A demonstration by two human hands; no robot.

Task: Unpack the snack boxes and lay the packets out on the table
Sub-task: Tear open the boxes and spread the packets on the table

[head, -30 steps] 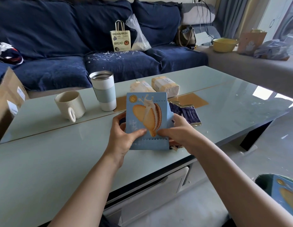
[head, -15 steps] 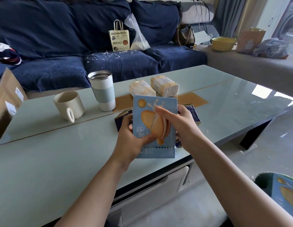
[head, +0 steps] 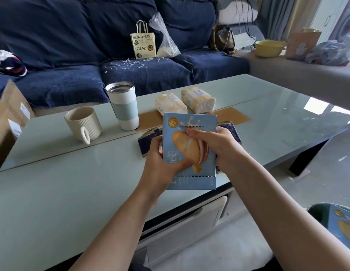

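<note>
Both hands hold the blue box (head: 189, 153) above the table (head: 52, 192). The left hand (head: 160, 163) grips its side. The right hand (head: 215, 145) curls over its front.

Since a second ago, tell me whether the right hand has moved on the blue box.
Yes. The right hand has climbed from the snack box's bottom perforated strip to the top tear line, toward the tissue packs; the left hand grips the box.

Light-blue snack box (head: 191, 151) upright above the table, dark-blue packets (head: 148, 142) lying behind it
</note>
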